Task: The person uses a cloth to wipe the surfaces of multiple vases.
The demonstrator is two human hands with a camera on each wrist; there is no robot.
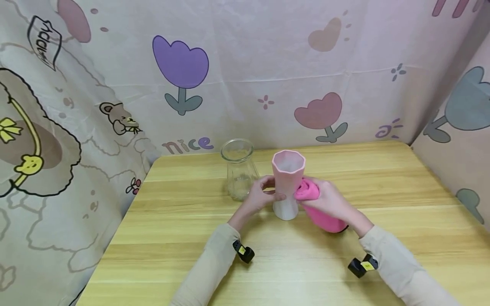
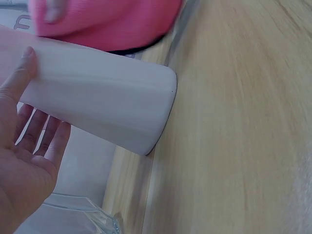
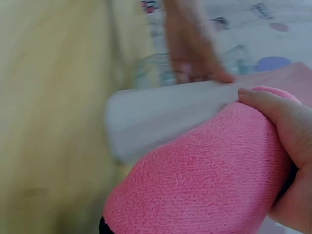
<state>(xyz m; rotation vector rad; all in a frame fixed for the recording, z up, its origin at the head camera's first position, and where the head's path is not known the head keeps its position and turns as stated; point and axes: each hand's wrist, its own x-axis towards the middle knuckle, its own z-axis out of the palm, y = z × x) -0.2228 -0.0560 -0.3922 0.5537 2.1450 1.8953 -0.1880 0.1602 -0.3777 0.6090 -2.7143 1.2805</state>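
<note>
A tall vase (image 1: 286,182), pink at its faceted rim and fading to white at the base, stands upright on the wooden table. My left hand (image 1: 261,193) grips it from the left, thumb on the near side and fingers round the back. In my right hand (image 1: 325,197) is a bunched pink towel (image 1: 329,219) with a dark edge, held against the vase's right side. Its looped pile fills much of the right wrist view, where the towel (image 3: 195,180) covers part of the vase (image 3: 161,112). Some right fingers are hidden behind cloth and vase.
A clear glass vase (image 1: 238,170) with a flared rim stands left of the pink one, just behind my left hand. The wooden table (image 1: 172,238) reaches back to a printed curtain (image 1: 245,85), which also hangs along both sides.
</note>
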